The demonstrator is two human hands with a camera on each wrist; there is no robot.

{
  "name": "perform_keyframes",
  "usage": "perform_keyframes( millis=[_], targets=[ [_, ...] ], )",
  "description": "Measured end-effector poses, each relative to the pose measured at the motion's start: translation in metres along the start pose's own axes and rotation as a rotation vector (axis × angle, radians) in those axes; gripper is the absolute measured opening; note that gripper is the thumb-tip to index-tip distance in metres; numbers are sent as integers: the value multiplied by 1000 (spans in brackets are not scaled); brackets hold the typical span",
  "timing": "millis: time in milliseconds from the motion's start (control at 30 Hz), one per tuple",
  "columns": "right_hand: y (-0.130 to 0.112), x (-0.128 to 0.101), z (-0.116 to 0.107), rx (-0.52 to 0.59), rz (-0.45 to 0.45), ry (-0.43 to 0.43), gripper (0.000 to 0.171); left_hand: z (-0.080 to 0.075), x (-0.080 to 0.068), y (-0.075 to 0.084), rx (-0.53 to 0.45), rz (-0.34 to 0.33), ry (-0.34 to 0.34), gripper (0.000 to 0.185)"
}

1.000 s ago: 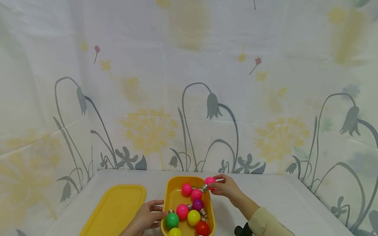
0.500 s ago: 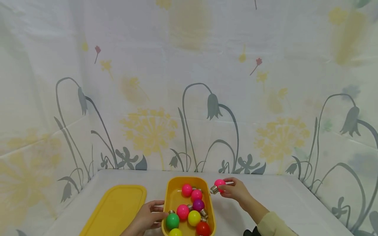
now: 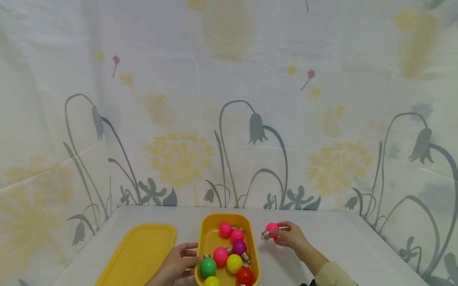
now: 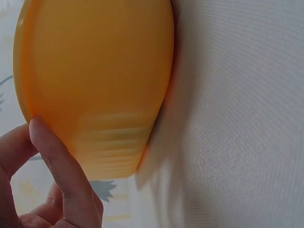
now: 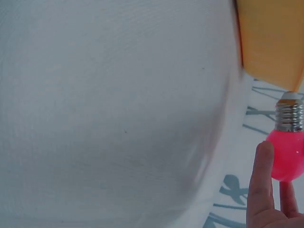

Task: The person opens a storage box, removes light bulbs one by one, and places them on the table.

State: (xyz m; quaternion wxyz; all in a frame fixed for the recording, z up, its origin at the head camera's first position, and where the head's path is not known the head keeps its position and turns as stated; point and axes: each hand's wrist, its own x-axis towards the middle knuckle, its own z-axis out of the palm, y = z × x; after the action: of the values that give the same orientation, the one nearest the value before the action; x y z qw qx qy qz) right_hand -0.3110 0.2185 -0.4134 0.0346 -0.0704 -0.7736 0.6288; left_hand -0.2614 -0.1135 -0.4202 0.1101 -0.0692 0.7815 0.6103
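Observation:
A yellow plastic box stands on the white cloth with several round coloured light bulbs in it. Inside are pink bulbs, a purple bulb, a green bulb, yellow bulbs and a red bulb. My left hand holds the box by its left rim, thumb and finger at the edge in the left wrist view. To the box's right, my right hand pinches a pink bulb by its round part, over the cloth. Its metal screw base points toward the box.
A flat yellow lid lies left of the box on the white table. Behind the table hangs a flower-printed curtain. A small black object shows by the right forearm at the bottom edge.
The right hand has carried the pink bulb from over the box's right rim out to the right and slightly lower. The left hand stays at the box.

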Motion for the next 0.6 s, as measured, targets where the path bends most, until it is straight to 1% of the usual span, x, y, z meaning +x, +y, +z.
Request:
perform_keyframes(
  millis=[233, 467, 600],
  targets=[
    [16, 8, -2, -19, 25, 9, 49, 0, 1, -1, -14, -7, 3, 54],
    [28, 18, -7, -39, 29, 25, 49, 1, 3, -2, -28, -12, 8, 56],
    [31, 20, -8, -36, 46, 16, 49, 1, 2, -3, -29, -12, 11, 56]
  ],
)
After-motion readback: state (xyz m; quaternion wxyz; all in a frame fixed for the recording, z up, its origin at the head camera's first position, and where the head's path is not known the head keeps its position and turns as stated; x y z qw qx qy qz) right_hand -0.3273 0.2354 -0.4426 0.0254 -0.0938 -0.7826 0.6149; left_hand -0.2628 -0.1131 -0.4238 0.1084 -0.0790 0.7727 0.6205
